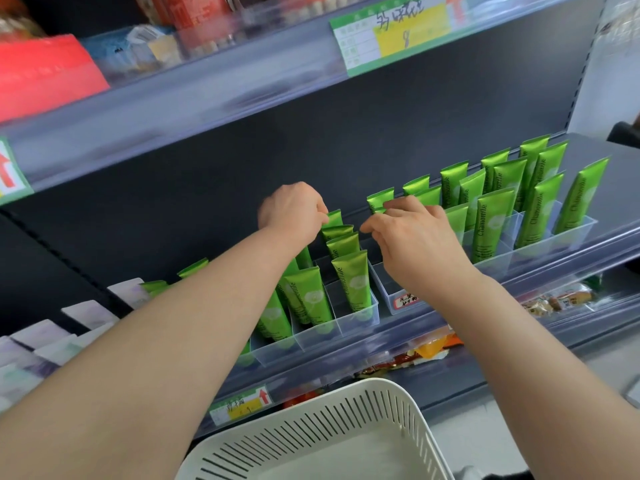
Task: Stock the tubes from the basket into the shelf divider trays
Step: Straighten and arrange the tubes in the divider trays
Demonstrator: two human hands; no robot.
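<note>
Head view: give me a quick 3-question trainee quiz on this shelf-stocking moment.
1. True or false: tubes lie in the visible part of the white basket.
2. The tubes standing in the trays are: A red, B green, C white?
3. Which hand touches the top of the rear tube in the row between the arms?
Key: 1 false; 2 B; 3 the left hand.

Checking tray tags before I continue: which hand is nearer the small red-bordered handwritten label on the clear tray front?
Right. The right hand hangs just above the small red-bordered handwritten label; the left hand is farther up-left, pinching a green tube.
</note>
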